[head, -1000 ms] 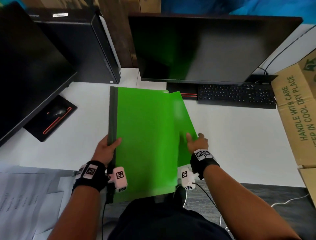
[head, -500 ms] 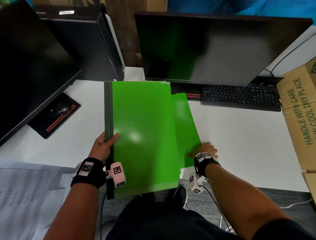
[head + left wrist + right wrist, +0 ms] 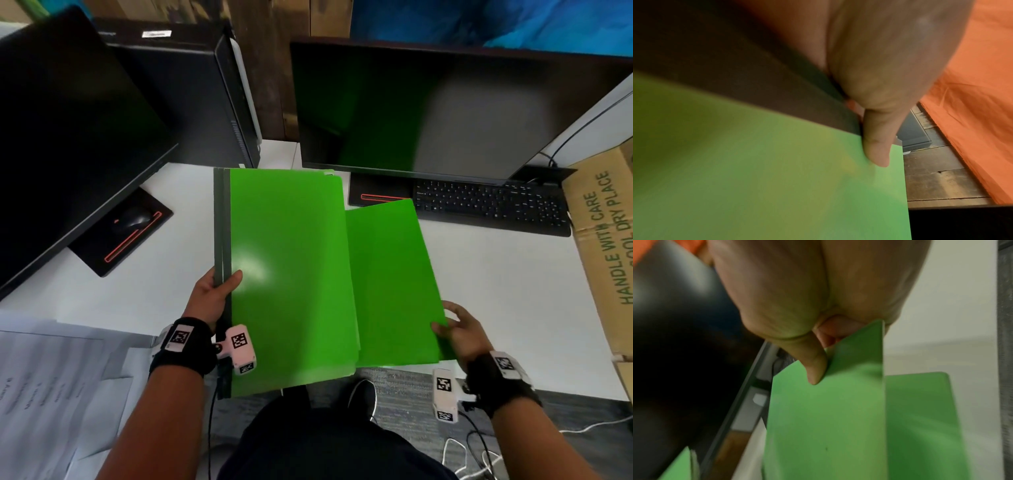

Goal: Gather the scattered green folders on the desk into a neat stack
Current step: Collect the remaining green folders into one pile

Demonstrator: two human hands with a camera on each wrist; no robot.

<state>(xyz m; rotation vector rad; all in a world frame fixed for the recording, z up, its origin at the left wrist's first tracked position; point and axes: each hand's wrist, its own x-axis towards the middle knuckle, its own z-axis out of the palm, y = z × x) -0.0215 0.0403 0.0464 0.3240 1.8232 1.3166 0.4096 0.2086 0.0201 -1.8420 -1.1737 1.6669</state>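
The left hand holds a pile of green folders by its dark left edge. The thumb lies on top of the green cover and the other fingers are under the pile. In the left wrist view the thumb presses down on the green sheet right next to the dark strip. The pile sticks out over the near edge of the white tabletop, above the person's lap.

The right hand pinches one more green folder at its near right corner. In the right wrist view the thumb sits on top of this folder and the fingers curl under it. This folder lies just to the right of the pile, and its left side is tucked under the pile's right edge. It is tilted a little, not lined up with the pile.

Behind the folders stands a dark monitor, with a black keyboard under it. Another dark screen is on the left, with a mouse on a black pad. A cardboard box sits at the right. Some white papers lie at the near left.
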